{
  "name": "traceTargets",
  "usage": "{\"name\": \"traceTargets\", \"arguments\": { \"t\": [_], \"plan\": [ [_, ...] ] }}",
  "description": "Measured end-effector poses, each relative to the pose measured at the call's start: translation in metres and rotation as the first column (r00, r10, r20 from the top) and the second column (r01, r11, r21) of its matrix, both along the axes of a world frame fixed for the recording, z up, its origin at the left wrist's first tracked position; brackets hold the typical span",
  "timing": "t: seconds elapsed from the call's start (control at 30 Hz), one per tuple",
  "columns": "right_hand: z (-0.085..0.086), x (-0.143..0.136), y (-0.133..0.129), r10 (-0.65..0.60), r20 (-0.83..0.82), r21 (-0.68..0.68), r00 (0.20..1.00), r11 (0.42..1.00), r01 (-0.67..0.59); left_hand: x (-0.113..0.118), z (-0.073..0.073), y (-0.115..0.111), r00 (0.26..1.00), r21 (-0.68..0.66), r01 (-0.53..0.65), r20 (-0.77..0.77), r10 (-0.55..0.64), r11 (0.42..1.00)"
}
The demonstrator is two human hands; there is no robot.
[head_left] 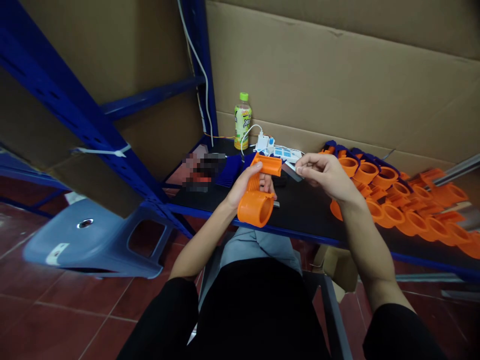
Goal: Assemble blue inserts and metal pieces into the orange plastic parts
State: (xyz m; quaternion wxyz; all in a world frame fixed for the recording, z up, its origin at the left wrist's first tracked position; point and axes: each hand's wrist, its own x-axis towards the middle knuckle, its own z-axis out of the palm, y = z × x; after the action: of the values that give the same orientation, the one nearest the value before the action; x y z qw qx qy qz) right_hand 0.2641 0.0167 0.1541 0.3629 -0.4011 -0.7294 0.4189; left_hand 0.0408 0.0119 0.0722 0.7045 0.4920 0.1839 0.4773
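Observation:
My left hand (243, 187) is wrapped round an orange plastic part (255, 207), which has a wide ring at its lower end and a channel-shaped piece at the top. My right hand (323, 172) pinches a small flat metallic strip with a toothed edge (293, 171) between thumb and fingers. The strip is just right of the orange part's top; whether they touch is hard to tell. Both hands are above the black shelf surface (311, 207).
Several orange ringed parts (393, 216) stand in rows at the right. Behind my hands are a bottle (242, 122) and a white power strip (287, 153). A blue metal post (86, 105) rises at the left, near a blue stool (93, 235). Cardboard (337, 85) lines the back.

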Motion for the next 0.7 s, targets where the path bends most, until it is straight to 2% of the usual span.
{"name": "traceTargets", "arguments": {
  "t": [0.13,0.4,0.5,0.7],
  "plan": [
    [0.0022,-0.0008,-0.0007,-0.003,-0.087,-0.053,0.996,0.999,-0.001,-0.0014,0.0017,-0.0009,1.0,0.02,-0.002,0.023,0.001,1.0],
    [0.0023,-0.0011,0.0013,0.043,-0.216,-0.19,0.975,0.978,-0.085,-0.0038,0.0073,-0.0076,1.0,0.04,0.011,-0.02,-0.01,0.999],
    [0.0013,-0.0009,0.0031,0.055,-0.217,-0.207,0.975,0.973,-0.101,-0.0023,0.0067,-0.007,1.0,0.037,0.015,-0.001,-0.015,0.999],
    [0.0033,-0.0028,-0.0013,0.061,-0.178,-0.185,0.982,0.978,-0.095,-0.0011,0.0083,-0.0087,0.999,0.074,-0.051,0.001,0.051,0.996]
  ]
}}
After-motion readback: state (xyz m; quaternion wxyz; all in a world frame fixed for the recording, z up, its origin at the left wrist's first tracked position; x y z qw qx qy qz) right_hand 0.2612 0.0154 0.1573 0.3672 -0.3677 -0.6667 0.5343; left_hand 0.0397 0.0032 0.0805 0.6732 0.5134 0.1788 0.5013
